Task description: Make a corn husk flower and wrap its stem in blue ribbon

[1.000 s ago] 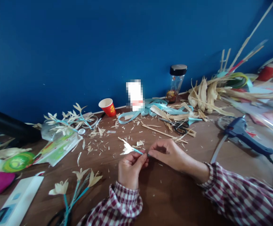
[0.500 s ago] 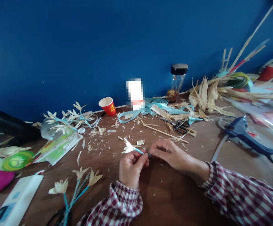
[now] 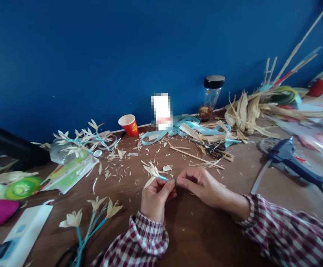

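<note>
My left hand (image 3: 155,198) is closed in a pinch on the stem of a small husk flower (image 3: 153,172), whose pale petals stick up to the left and whose stem is wrapped in light blue. My right hand (image 3: 199,184) is also closed, its fingertips meeting the left hand's at the stem's end. Both hands hover just above the brown table (image 3: 206,237), near its middle. Both sleeves are red-and-white check.
Finished husk flowers (image 3: 94,213) lie front left; more husk flowers (image 3: 80,142) stand in a jar. Black scissors (image 3: 215,149), blue ribbon (image 3: 175,129), a red paper cup (image 3: 128,125), a lidded glass jar (image 3: 210,97), dry husks (image 3: 245,111) and a blue glue gun (image 3: 292,161) surround the hands.
The flower has turned a little between my fingers, so its petals point differently. Both hands stay in nearly the same place.
</note>
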Demonstrator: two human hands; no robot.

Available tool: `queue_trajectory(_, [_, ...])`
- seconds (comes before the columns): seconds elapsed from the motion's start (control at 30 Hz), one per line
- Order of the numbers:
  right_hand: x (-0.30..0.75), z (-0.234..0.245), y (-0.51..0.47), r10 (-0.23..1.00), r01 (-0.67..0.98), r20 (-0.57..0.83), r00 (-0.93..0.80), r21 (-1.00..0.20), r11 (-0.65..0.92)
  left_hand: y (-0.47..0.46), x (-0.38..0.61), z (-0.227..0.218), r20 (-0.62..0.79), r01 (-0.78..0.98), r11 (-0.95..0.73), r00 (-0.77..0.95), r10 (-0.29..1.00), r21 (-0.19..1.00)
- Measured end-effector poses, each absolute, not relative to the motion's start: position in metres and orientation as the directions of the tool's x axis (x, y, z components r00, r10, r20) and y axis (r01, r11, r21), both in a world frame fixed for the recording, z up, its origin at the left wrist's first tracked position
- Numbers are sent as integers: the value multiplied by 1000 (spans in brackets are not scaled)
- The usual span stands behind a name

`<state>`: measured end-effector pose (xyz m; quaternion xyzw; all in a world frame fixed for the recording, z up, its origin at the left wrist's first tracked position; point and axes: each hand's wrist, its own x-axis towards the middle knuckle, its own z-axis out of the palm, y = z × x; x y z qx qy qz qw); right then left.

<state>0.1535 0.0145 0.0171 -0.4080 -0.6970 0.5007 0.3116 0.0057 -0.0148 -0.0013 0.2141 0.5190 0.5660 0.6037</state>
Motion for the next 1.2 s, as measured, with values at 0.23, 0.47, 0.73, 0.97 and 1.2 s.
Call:
queue_trajectory(0.23, [151,15,9,881,325,142,-452,-893,311,-15,4,-2,-380,-449,273,-168,909,851])
queue_trajectory(0.47, [151,2,6,807,360,384,-449,-749,557,-13,5,-9,-323,-469,196,-206,924,861])
queue_trajectory(0.73, [151,2,2,709,442,481,-516,-559,701,-10,2,-17,-284,-434,178,-195,939,883])
queue_trajectory(0.97, [147,11,5,914,333,179,-363,-892,306,-13,1,-5,-369,-521,258,-120,922,814])
queue_trajectory(1.2, [149,7,13,853,-127,-222,-473,-940,-316,-12,-1,-1,-383,-556,273,-90,919,785])
